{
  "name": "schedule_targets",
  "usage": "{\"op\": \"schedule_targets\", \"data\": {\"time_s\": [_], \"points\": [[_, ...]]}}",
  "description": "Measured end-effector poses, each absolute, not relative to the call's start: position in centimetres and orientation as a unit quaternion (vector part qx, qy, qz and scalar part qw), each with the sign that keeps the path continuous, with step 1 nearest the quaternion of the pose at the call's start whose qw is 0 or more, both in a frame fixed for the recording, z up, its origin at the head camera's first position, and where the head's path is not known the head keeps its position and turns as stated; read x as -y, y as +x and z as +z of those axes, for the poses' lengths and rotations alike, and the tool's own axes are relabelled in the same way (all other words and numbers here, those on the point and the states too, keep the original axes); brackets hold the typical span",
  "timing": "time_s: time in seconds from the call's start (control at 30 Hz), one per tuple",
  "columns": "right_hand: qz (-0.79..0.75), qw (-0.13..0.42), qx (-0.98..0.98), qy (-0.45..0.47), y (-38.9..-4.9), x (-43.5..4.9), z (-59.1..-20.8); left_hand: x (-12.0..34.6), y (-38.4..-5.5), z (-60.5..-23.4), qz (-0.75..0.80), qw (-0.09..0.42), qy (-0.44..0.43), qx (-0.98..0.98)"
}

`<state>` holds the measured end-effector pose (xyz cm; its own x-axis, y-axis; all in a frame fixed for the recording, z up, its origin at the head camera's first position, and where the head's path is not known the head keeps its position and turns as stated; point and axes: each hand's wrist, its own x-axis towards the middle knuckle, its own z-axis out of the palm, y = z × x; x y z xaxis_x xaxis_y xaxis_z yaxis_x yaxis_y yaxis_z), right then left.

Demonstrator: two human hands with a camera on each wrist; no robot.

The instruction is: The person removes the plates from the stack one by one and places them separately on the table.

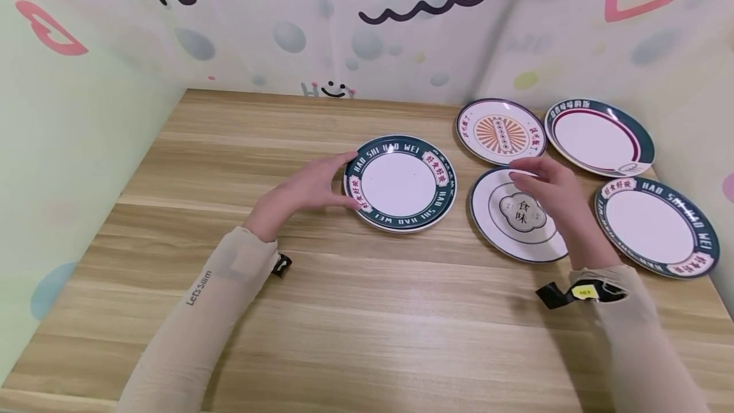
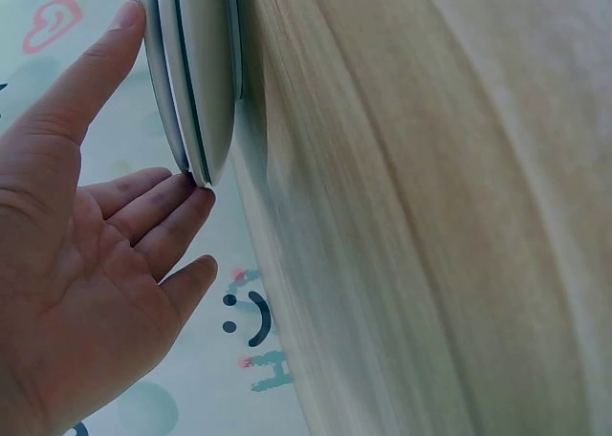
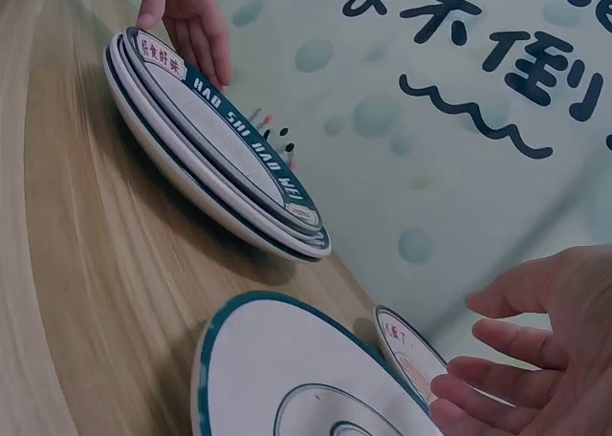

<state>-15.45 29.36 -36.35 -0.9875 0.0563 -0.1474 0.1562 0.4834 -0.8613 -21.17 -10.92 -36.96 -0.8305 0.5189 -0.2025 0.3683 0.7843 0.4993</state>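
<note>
A stack of plates lies mid-table, its top plate white with a dark green lettered rim. The right wrist view shows several rims one over another in this stack. My left hand touches the stack's left side, thumb and fingertips spread apart along the rim; its fingers look fairly straight in the left wrist view. Over the right part of a white plate with a dark thin rim and black characters hovers my right hand. Its fingers are loosely bent, with nothing between them.
Behind the white plate lies one with an orange sunburst. At the right are a green-rimmed plate with a red ring and a green-rimmed lettered plate. A printed cloth wall borders the wooden table at the back.
</note>
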Motion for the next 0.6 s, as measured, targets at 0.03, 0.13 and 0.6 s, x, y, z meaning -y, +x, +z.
{"op": "schedule_targets", "data": {"time_s": [0.03, 0.13, 0.6], "points": [[-0.504, 0.046, -0.861, 0.052, -15.6, -29.0, -36.4, 10.9, -21.2, -37.0, 0.227, 0.167, 0.239, -0.929], [-0.502, 0.047, -0.863, 0.033, -15.9, -27.8, -36.4, 10.9, -21.2, -37.0, 0.228, 0.167, 0.24, -0.929], [-0.53, 0.122, -0.839, -0.029, -17.2, -22.9, -36.8, 10.8, -21.1, -36.9, 0.222, 0.169, 0.234, -0.931]]}}
